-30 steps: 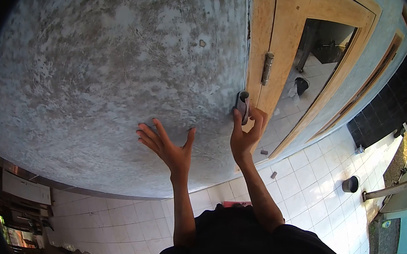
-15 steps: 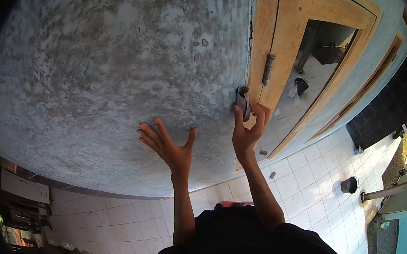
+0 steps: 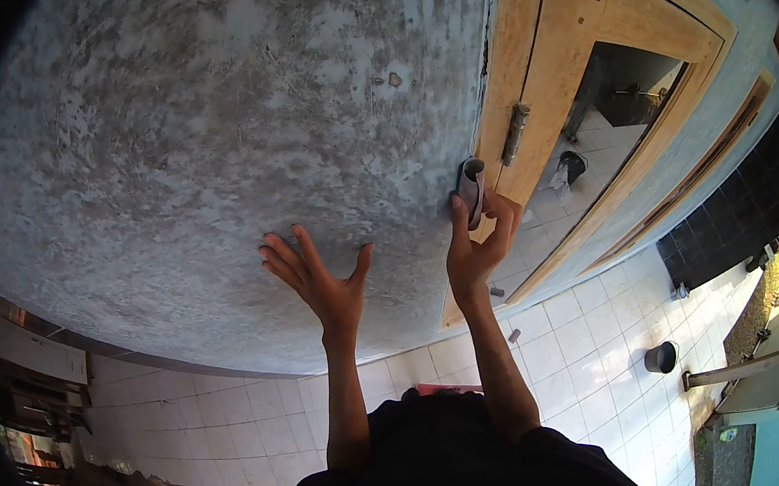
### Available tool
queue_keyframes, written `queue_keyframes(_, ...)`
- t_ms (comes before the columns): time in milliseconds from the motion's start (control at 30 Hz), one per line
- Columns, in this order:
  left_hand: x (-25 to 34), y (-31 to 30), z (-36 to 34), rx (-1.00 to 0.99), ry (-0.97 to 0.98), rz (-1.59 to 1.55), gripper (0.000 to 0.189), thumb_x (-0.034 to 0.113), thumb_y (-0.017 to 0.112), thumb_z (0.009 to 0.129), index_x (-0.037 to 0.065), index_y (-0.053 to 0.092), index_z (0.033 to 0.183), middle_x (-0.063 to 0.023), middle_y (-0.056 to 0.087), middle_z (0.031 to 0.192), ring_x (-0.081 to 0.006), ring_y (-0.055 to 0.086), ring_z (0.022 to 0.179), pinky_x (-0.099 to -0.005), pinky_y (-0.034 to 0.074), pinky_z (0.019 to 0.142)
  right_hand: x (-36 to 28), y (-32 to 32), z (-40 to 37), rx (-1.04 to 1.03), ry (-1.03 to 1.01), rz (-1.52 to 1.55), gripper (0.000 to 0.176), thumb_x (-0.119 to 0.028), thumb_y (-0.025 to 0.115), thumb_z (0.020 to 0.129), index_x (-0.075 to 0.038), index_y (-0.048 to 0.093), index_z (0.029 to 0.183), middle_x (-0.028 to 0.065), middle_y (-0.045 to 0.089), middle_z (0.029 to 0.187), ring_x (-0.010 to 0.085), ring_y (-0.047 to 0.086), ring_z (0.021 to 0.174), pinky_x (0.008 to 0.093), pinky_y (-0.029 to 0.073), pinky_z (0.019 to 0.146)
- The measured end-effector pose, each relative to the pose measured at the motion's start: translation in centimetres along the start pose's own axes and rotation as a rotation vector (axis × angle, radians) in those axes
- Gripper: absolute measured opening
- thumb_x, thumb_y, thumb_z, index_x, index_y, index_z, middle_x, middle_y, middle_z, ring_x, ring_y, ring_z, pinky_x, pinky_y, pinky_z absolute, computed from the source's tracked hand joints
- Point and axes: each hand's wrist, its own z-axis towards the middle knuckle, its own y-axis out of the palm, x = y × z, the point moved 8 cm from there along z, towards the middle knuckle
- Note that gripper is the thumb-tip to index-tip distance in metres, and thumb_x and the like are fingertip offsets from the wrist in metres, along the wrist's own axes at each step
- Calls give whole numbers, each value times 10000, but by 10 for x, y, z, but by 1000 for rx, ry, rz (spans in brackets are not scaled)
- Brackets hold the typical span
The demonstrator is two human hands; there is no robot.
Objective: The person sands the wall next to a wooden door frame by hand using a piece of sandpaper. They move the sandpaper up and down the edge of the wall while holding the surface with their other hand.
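Note:
My right hand [image 3: 477, 264] grips a curled piece of sandpaper [image 3: 470, 195], greyish with its top end rolled into an open loop. The sandpaper is at the wall's edge, right beside the wooden door frame [image 3: 503, 84]. Spread fingers and thumb mark my left hand [image 3: 331, 299], which holds nothing. It is by the patchy blue-grey wall [image 3: 211, 129], to the left of and lower than my right hand; whether the palm presses on the wall is hidden.
A metal hinge [image 3: 515, 135] is on the door frame above my right hand. Glass [image 3: 600, 132] in the door reflects the floor. On the white tiles [image 3: 579, 339] stand a dark bucket [image 3: 661, 357] and a small cylindrical piece [image 3: 515, 335]. A wooden post [image 3: 747, 364] lies beyond.
The sandpaper in my right hand has moved up slightly along the wall's edge and its loop has turned a little. My left hand stays spread in nearly the same place.

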Motion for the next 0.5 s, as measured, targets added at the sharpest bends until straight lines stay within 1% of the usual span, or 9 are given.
queue_keyframes(33,-1,0,0,-4,-5,-4,1046,601,673,711,119,128,1463,-191,-75,1511,-400,-103,1379,-627,19,1065,1,-1,-3,0,-1,2,312,-53,739,742,5,563,993,83,494,869,179,448,768,287,362,690)
queue_keyframes(100,-2,1,0,1,-8,-7,1048,601,674,710,117,129,1463,-192,-74,1511,-401,-101,1379,-628,19,1064,14,-2,-18,-10,54,-27,331,-21,737,734,13,576,1021,120,529,901,232,520,819,316,416,715)
queue_keyframes(167,-2,2,-1,-2,-5,0,1052,604,675,708,113,131,1462,-193,-73,1510,-405,-98,1378,-632,19,1062,27,-2,-42,-11,66,-27,333,-19,736,734,12,576,1024,120,530,902,235,521,824,317,416,717)
queue_keyframes(233,-2,2,0,-2,-10,-1,1054,607,674,706,115,130,1462,-193,-75,1510,-406,-100,1377,-634,19,1061,28,-2,-47,-23,86,-41,344,-16,737,730,11,573,1032,124,531,901,245,526,833,323,419,718)
queue_keyframes(267,-2,2,0,-5,-15,-4,1056,610,674,703,117,130,1462,-193,-76,1510,-408,-102,1376,-636,20,1060,30,0,-45,-24,85,-40,344,-16,737,730,11,573,1032,124,531,901,245,526,833,323,419,718)
queue_keyframes(333,-2,2,0,-9,-11,2,1058,610,675,702,119,128,1463,-192,-79,1510,-409,-105,1376,-636,20,1060,10,2,-25,-23,23,11,357,-7,741,721,7,572,1036,125,529,894,247,523,826,324,419,715)
queue_keyframes(433,0,2,0,-2,-1,0,1060,609,678,701,123,124,1464,-191,-81,1510,-410,-107,1375,-635,21,1061,-6,3,-6,-29,38,-5,364,2,745,713,3,573,1033,127,528,888,249,521,819,326,422,716)
queue_keyframes(500,-1,1,1,9,1,0,1060,608,678,701,125,123,1464,-191,-79,1510,-411,-107,1375,-635,20,1061,3,3,-19,-26,34,-5,367,5,746,710,2,574,1034,126,526,885,248,518,817,328,421,711)
